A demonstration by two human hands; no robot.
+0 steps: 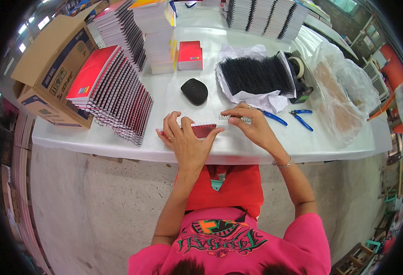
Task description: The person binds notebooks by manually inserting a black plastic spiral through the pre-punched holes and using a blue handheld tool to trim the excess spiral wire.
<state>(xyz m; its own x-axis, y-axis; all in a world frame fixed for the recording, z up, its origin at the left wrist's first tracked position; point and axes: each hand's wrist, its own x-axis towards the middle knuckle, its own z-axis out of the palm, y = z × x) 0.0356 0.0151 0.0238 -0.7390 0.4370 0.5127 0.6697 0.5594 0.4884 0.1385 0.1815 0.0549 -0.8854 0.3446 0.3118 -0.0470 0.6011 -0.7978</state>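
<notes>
Binding in progress: a small red notebook (203,130) lies flat at the near edge of the white tabletop (238,149), its cover pressed down by the spread fingers of the left hand (183,137). The right hand (249,123) pinches a short silver wire coil (233,118) just beside the notebook's upper right corner; whether the coil has entered the punched edge cannot be told, so this booklet is judged unfinished. To the left, a fanned row of coil-bound red notebooks (114,91) leans beside a cardboard box (50,68), apparently completed. Behind, unbound stacks (158,34) and a bundle of black coils (256,73) on white paper suggest much remains. Blue-handled pliers (301,117) lie untouched to the right.
</notes>
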